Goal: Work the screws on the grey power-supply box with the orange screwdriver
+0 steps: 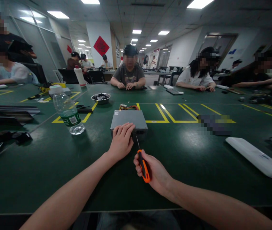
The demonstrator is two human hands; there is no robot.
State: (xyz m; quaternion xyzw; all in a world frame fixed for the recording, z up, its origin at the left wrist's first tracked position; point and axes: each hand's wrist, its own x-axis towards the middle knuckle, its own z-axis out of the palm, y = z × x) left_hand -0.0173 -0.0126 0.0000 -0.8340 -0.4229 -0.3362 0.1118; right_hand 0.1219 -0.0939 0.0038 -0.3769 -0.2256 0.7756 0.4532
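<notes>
A grey metal box, a computer power supply (129,118), lies on the green table (186,150) in front of me, with coloured wires (126,107) at its far end. My left hand (122,141) rests on the box's near edge, fingers over the top. My right hand (151,171) grips an orange-and-black screwdriver (143,165). Its thin shaft points up toward the near face of the box, right of my left hand.
A clear water bottle (67,111) stands to the left, a metal bowl of small parts (100,97) sits behind the box, and a white device (257,157) lies at the right. Yellow lines mark the table. Dark items lie at the left edge. Several people sit around the table.
</notes>
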